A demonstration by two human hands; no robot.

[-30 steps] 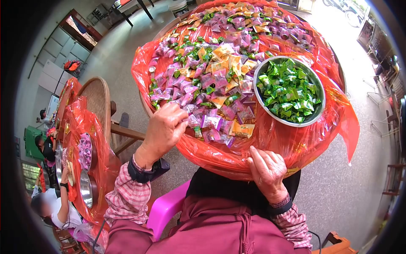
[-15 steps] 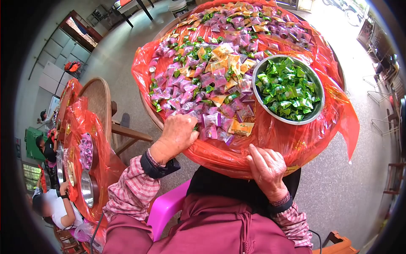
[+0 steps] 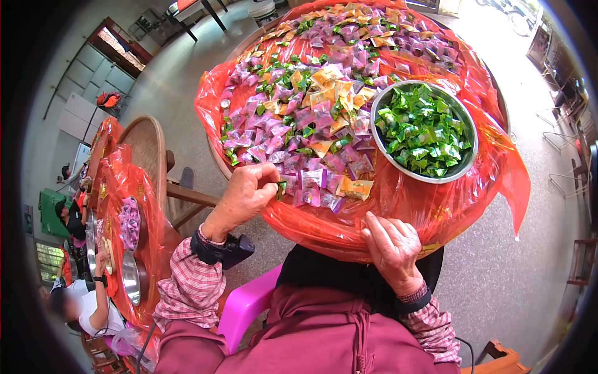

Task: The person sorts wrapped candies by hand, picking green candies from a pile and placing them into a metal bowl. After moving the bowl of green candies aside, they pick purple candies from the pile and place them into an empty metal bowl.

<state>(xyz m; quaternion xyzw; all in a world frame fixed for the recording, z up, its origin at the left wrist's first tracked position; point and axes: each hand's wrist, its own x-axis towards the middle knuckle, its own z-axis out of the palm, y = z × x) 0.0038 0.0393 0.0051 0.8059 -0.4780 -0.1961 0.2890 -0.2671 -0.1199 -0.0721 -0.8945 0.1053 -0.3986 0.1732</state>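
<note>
My left hand (image 3: 244, 194) is at the near left rim of a round tray lined with red plastic (image 3: 324, 230). Thumb and index finger are closed in a pinch on a small green-wrapped candy (image 3: 281, 188). Beside it lie purple-wrapped candies (image 3: 306, 197) and an orange packet (image 3: 354, 188). My right hand (image 3: 396, 252) rests on the plastic at the front rim, fingers stretched out and holding nothing. A steel bowl (image 3: 375, 134) full of green-wrapped candies (image 3: 426, 131) sits on the right side of the tray.
Purple, orange and green packets (image 3: 324, 87) are spread over the tray. At left stand a woven tray (image 3: 144, 146) on a wooden frame and another red-covered table with steel bowls (image 3: 132, 280), where several people sit. A pink chair (image 3: 246, 305) is under me.
My left hand has drawn back slightly left and turned, now showing a green-wrapped candy between thumb and finger. My right hand has stayed in place.
</note>
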